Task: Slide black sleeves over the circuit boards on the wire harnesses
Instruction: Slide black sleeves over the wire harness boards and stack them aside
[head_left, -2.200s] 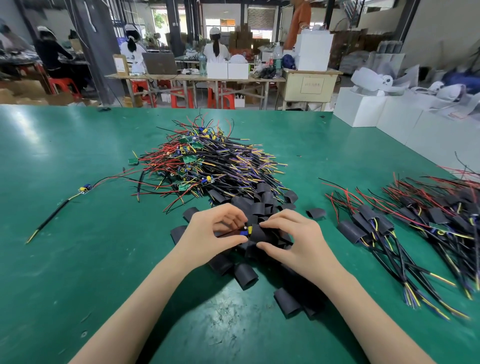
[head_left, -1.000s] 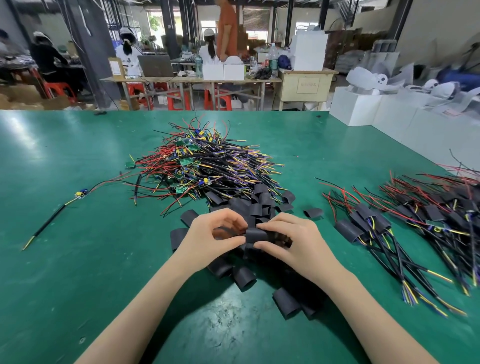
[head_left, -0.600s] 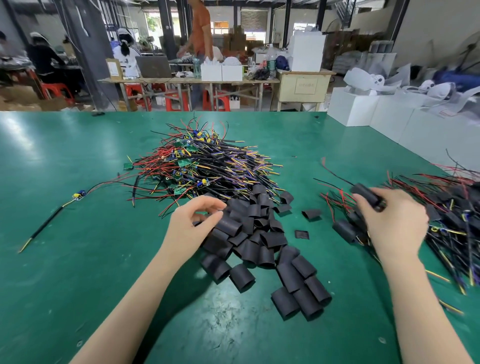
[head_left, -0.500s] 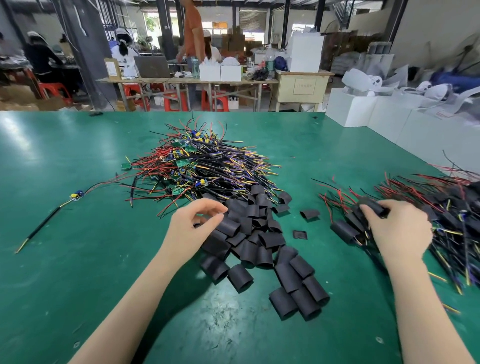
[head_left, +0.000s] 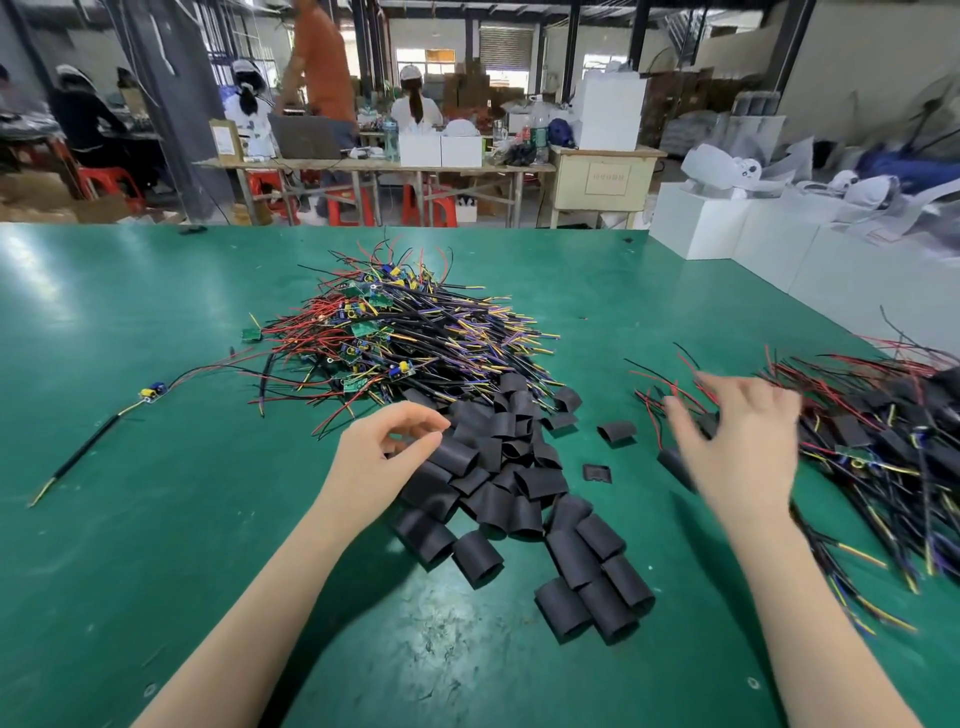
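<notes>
Two heaps flank your hands on the green desk (head_left: 130, 519). Your left hand (head_left: 382, 457) hovers at the left edge of the pile of black sleeves (head_left: 509, 488), its fingers (head_left: 415, 415) loosely curled and pinching nothing. Your right hand (head_left: 737, 441), motion-blurred, has its fingers spread and empty beside the sleeved harnesses (head_left: 878, 441). The sleeves are short, matte, flattened tubes. Bare harnesses (head_left: 410, 338), thin red, black and yellow wires with small green boards, lie beyond them. Half a second ago your right hand gripped a sleeved harness; it has let go.
</notes>
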